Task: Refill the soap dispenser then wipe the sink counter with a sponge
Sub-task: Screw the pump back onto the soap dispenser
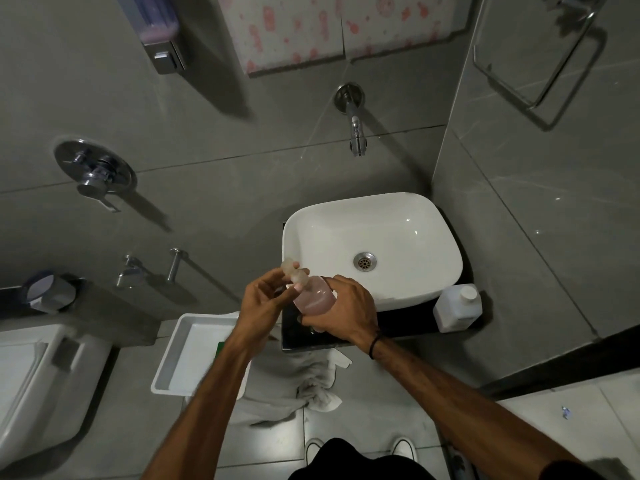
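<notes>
Holding the small clear bottle of pink soap (314, 296) tilted over the black desk (398, 323) by the white sink (372, 251); right hand (343, 306) wraps its body; left hand (261, 301) pinches the clear pump top (294, 273); best to grip firmly and twist slowly so nothing spills; white jug (457, 308) waits beside.

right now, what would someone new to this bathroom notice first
Most striking are the two hands meeting just in front of the white basin: the right hand grips a clear bottle of pink soap while the left hand works at its pump top. Next, the white refill jug standing on the dark counter to the right of the basin, and the wall dispenser with pink soap at upper left.
</notes>
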Demonstrator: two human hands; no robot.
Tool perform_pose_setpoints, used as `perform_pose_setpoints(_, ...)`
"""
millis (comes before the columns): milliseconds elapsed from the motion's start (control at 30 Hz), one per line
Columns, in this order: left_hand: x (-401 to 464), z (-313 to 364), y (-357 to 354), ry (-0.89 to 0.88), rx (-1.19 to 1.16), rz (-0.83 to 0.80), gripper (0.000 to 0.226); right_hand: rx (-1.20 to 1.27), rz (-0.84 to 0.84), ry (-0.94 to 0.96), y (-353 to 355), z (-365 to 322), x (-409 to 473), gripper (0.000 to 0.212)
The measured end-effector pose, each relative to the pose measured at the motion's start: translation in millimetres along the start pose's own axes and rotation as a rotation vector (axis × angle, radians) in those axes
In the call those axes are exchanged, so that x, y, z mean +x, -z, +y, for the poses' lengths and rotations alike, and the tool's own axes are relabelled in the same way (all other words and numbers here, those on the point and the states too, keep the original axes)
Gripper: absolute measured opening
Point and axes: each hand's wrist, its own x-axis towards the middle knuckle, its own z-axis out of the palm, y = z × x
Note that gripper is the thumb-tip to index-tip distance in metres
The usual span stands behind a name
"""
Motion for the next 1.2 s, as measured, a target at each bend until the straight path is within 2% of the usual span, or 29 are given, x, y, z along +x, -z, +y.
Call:
perform_pose_setpoints(67, 2, 0, 0, 0.016, -0.038, -0.069, 0.044, -0.019, -0.031, 0.009, -1, 0, 2, 0.055)
perform_pose_setpoints(167, 3, 3, -9, 0.019, -0.013, -0.054, 0.045, -0.059, -0.066, 0.022, -4, -2, 0, 0.050)
perform_pose_setpoints(267, 4, 3, -21, 0.001, 0.016, 0.054, 0.042, -0.047, -0.066, 0.017, -7, -6, -2, 0.051)
perform_pose_setpoints(400, 4, -6, -8, -0.009, -0.013, 0.207, 0.059, 0.010, -0.039, 0.041, -4, -6, -3, 0.059)
perform_pose_setpoints(533, -1, -12, 9, -0.037, -0.073, 0.124, 0.054, 0.013, -0.040, 0.041, 1, -2, -1, 0.059)
perform_pose_setpoints(600, -2, -12, 10, -0.038, -0.014, 0.106, 0.054, 0.003, -0.056, 0.024, 1, -1, 0, 0.058)
perform_pose_setpoints(700, 0, -10, 2, -0.051, 0.170, 0.212, 0.052, -0.033, -0.087, 0.030, -1, -3, 1, 0.062)
perform_pose_setpoints(767, 3, -8, -3, -0.066, 0.204, 0.276, 0.052, -0.015, -0.104, 0.015, -3, -3, 1, 0.064)
perform_pose_setpoints(867, 6, -3, -2, -0.048, 0.124, 0.198, 0.055, 0.002, -0.089, -0.011, -2, -2, 1, 0.061)
perform_pose_setpoints(967, 4, 0, 6, -0.034, 0.161, 0.068, 0.052, -0.015, -0.113, -0.006, -1, 2, 0, 0.064)
perform_pose_setpoints(1200, -1, -2, 7, -0.196, 0.388, 0.060, 0.050, -0.063, -0.124, -0.003, -6, 6, -3, 0.057)
